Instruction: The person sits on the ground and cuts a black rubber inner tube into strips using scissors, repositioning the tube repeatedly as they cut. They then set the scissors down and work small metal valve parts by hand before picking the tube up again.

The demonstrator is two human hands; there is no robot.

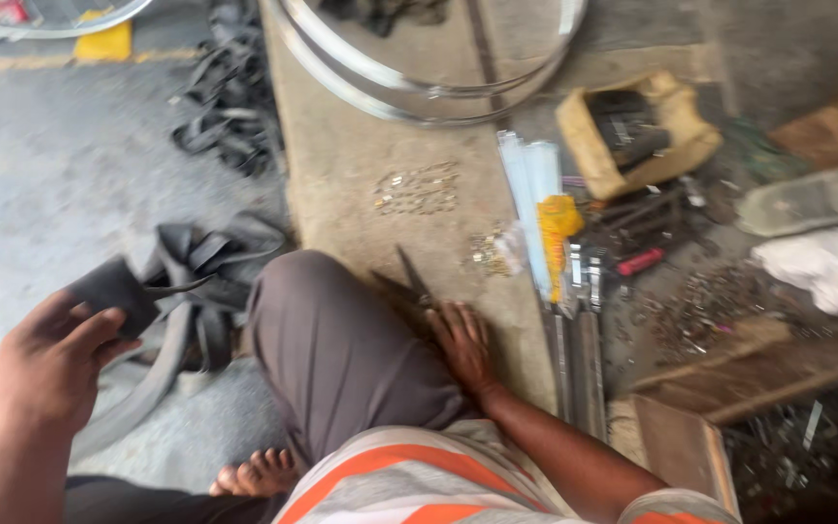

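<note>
Rubber is held in the left hand (45, 364): a dark strip of inner tube (113, 291), pinched between thumb and fingers at the near left of the scene, with its loose end trailing toward a heap of cut tube (200, 257) on the grey floor (40, 165). The right hand (464, 344) is laid, fingers spread and palm down, over the handles of a pair of scissors (409, 277) on the concrete ledge (341, 184), just right of the raised knee (317, 320); whether the handles are actually gripped cannot be told through the blur. Small metal fittings (419, 189) are scattered farther along the ledge, and chromed wheel rims (428, 82) lie at the far end. To the right, a bundle of spokes (530, 194), a yellow cloth (559, 223) and a box of tools (637, 131) are crowded together. A slip is judged possible if the scissors are lifted blades-first beside the knee, since the points are aimed away but close to the leg. The limp strip could also fold under its own weight and be cut crookedly. A bare foot (254, 474) rests near the trailing rubber, where it could be caught.
</note>
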